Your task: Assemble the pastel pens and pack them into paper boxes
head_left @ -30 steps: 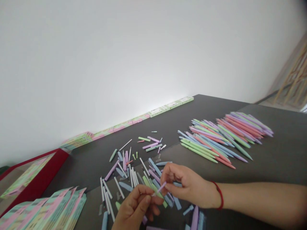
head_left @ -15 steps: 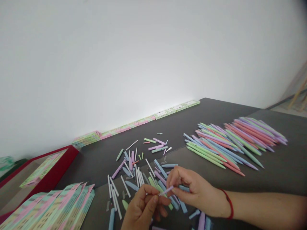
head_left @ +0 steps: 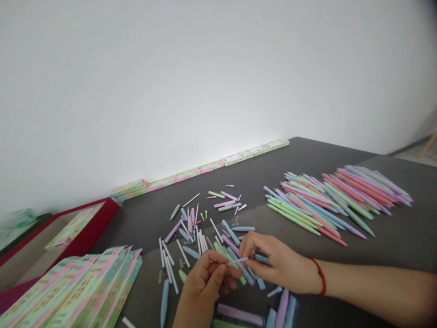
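My left hand [head_left: 205, 284] pinches a thin, light purple pen part [head_left: 239, 261] between thumb and forefinger. From the other side, the bent fingers and thumb of my right hand [head_left: 269, 259] close on the far end of the same part, though that contact is partly hidden. A red cord circles the right wrist. Under and behind both hands lie loose pen barrels in purple, blue and green, among them a blue barrel [head_left: 243, 229]. White refill tubes [head_left: 168, 269] are scattered to the left of my left hand.
Rows of finished-looking pastel pens [head_left: 307, 205] lie at the right. Printed pink and green boxes [head_left: 187, 174] line the wall. A fan of printed packets [head_left: 92, 291] sits front left, beside a red open box [head_left: 102, 218]. Small pen pieces [head_left: 227, 205] lie mid-table.
The view has shifted slightly, moving the boxes and packets rightward in it. Between my hands the purple part has turned to lie more level. Both hands stay on it.
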Demonstrator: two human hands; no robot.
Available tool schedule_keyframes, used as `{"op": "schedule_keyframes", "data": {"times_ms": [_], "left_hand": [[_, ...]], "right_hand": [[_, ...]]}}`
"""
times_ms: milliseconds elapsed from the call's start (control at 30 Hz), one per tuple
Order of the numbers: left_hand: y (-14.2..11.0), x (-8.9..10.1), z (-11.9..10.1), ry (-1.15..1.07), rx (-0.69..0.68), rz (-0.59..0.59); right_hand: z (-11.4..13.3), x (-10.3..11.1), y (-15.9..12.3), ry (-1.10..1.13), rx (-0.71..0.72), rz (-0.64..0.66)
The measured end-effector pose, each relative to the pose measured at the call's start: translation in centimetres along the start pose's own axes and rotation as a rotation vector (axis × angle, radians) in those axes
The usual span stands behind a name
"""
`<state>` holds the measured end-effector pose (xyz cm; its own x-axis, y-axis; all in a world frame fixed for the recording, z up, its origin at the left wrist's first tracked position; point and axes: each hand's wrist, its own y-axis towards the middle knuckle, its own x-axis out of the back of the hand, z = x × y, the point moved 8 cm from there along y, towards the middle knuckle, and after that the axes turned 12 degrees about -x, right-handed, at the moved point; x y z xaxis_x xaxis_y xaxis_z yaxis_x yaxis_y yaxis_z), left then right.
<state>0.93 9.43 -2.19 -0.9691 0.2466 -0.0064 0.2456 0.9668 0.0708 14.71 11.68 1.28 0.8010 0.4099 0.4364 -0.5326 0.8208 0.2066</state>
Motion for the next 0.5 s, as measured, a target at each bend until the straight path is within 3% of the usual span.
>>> {"op": "schedule_keyframes", "data": {"times_ms": [167, 267, 500], "left_hand": [[-0.2, -1.6, -0.8, 0.292, -0.027, 0.134], [0.2, -1.6, -1.2, 0.510, -0.062, 0.173], [0.0, 1.2, -4.3, 0.746, -0.167, -0.030]], "right_hand": [[0.7, -1.2, -0.4, -0.110, 0.013, 0.116], [0.2, -1.3, -0.1, -0.196, -0.034, 0.112], [-1.8, -0.2, 1.5, -0.436, -0.025, 0.007]]}}
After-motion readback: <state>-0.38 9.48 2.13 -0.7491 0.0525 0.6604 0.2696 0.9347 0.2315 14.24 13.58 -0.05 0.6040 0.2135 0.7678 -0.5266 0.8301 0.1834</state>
